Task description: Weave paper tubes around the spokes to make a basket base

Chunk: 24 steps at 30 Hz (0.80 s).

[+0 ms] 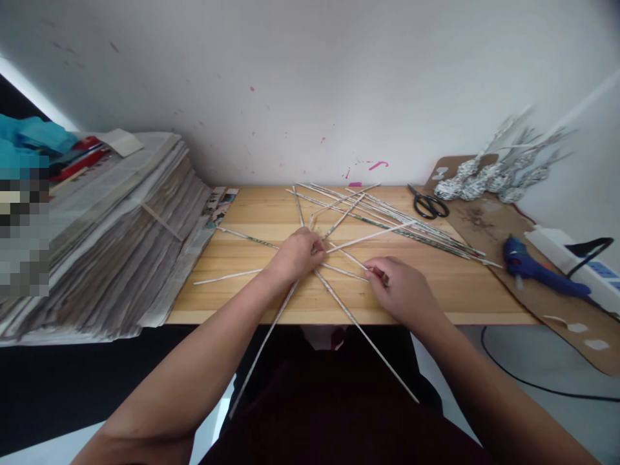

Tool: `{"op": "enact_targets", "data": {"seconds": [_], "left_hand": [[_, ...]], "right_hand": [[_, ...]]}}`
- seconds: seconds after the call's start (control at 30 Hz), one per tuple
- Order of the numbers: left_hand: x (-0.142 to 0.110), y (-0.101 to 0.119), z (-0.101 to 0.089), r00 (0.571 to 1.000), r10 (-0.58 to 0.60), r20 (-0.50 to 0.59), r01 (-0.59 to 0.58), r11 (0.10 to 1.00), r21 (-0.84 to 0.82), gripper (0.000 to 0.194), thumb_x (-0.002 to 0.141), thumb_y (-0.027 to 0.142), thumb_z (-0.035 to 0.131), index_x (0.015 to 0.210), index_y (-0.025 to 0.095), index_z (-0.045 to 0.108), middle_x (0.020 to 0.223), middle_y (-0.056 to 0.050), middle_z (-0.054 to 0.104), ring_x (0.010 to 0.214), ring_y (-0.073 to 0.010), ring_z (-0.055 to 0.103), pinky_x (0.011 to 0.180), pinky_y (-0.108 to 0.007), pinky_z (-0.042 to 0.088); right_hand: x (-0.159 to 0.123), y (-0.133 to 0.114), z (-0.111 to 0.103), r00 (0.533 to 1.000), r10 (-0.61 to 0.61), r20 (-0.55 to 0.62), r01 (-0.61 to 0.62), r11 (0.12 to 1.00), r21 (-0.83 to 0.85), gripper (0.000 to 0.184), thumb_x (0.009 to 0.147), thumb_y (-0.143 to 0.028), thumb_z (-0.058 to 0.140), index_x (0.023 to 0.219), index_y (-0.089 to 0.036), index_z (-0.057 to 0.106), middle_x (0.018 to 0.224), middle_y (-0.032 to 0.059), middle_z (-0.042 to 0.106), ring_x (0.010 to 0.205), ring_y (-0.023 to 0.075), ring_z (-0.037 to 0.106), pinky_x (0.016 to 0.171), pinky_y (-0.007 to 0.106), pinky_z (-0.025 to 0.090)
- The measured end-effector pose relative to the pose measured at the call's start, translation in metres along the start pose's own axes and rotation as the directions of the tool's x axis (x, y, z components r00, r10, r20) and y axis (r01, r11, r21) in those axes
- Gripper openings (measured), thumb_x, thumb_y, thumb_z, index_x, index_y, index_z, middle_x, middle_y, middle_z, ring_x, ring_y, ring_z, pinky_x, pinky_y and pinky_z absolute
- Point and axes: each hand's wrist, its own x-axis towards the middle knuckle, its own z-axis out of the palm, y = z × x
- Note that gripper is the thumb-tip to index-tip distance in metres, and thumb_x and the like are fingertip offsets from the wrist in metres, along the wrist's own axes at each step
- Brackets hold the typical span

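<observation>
Rolled paper sticks radiate like spokes from a shared centre on the wooden table; one spoke (358, 337) runs past the front edge toward me. At that centre my left hand (299, 250) is closed, its fingertips pinching the place where the sticks cross. The crossing itself is mostly hidden under the fingers. My right hand (398, 284) lies to the right, thumb and fingers closed on a thin paper stick (355, 260) that leads back to the centre. Behind the hands, more loose paper sticks (416, 240) lie in a bundle.
A tall stack of newspapers (159, 213) stands at the left. Black scissors (429, 205) lie at the back right. A blue glue gun (537, 268) rests on cardboard (477, 223), near a white power strip (557, 248) and balls of wound paper (472, 184). The wall closes off the back.
</observation>
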Motion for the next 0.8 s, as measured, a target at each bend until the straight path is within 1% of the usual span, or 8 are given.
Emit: {"op": "enact_targets", "data": {"seconds": [0.07,0.17,0.23,0.33,0.43,0.63,0.8], "left_hand": [[-0.002,-0.005,0.001,0.999,0.031,-0.031,-0.033,0.998,-0.048,0.006,0.082,0.015,0.065,0.084,0.018,0.07,0.085,-0.003,0.064,0.076,-0.0152,0.061,0.08,-0.028,0.052],[-0.005,-0.016,0.001,0.992,0.044,-0.115,-0.057,0.992,-0.11,0.019,0.083,0.013,0.062,0.099,0.019,0.069,0.092,-0.003,0.064,0.08,-0.015,0.062,0.081,-0.028,0.052],[-0.006,-0.022,0.001,0.989,0.032,-0.144,-0.052,0.989,-0.138,0.025,0.083,0.01,0.059,0.103,0.019,0.07,0.097,-0.004,0.065,0.084,-0.0152,0.063,0.084,-0.028,0.052],[-0.006,-0.028,0.0,0.99,0.044,-0.131,-0.066,0.984,-0.168,0.021,0.084,0.009,0.057,0.095,0.019,0.071,0.096,-0.004,0.067,0.091,-0.0167,0.064,0.088,-0.029,0.051],[-0.006,-0.03,0.0,0.99,0.059,-0.129,-0.082,0.981,-0.175,0.021,0.084,0.008,0.056,0.092,0.019,0.072,0.095,-0.005,0.068,0.093,-0.0174,0.064,0.089,-0.03,0.051],[-0.007,-0.032,-0.001,0.991,0.057,-0.122,-0.077,0.982,-0.173,0.02,0.082,0.008,0.057,0.087,0.019,0.072,0.091,-0.004,0.065,0.087,-0.0165,0.064,0.085,-0.029,0.053],[-0.01,-0.034,-0.002,0.995,0.058,-0.08,-0.077,0.966,-0.247,0.016,0.08,0.016,0.064,0.094,0.018,0.071,0.097,-0.005,0.061,0.075,-0.0126,0.063,0.076,-0.027,0.056]], "right_hand": [[0.005,-0.005,0.006,0.999,-0.039,-0.008,0.039,0.998,0.057,0.022,0.094,-0.026,0.053,0.103,-0.02,0.072,0.093,0.0059,0.073,0.086,0.0204,0.065,0.077,0.03,0.044],[0.008,-0.009,0.012,0.997,-0.083,-0.005,0.083,0.993,0.082,0.025,0.095,-0.025,0.052,0.105,-0.02,0.074,0.095,0.0068,0.073,0.091,0.0221,0.064,0.082,0.032,0.045],[0.009,-0.01,0.012,0.996,-0.093,0.007,0.092,0.993,0.078,0.027,0.096,-0.025,0.051,0.106,-0.021,0.075,0.095,0.0072,0.073,0.092,0.0227,0.064,0.082,0.033,0.045],[0.009,-0.01,0.01,0.996,-0.085,0.036,0.082,0.994,0.071,0.031,0.096,-0.025,0.05,0.112,-0.022,0.076,0.093,0.0073,0.071,0.089,0.0227,0.064,0.079,0.033,0.045],[0.011,-0.013,0.009,0.996,-0.072,0.059,0.068,0.995,0.072,0.033,0.096,-0.025,0.05,0.116,-0.023,0.076,0.09,0.0069,0.07,0.086,0.0219,0.064,0.077,0.032,0.045],[0.015,-0.013,0.01,0.993,-0.092,0.069,0.085,0.993,0.086,0.033,0.097,-0.024,0.05,0.116,-0.022,0.077,0.091,0.0075,0.07,0.088,0.0218,0.063,0.077,0.032,0.045],[0.019,-0.009,0.009,0.991,-0.118,0.064,0.111,0.988,0.106,0.033,0.097,-0.022,0.049,0.114,-0.021,0.077,0.091,0.0086,0.069,0.089,0.0227,0.063,0.081,0.034,0.046]]}}
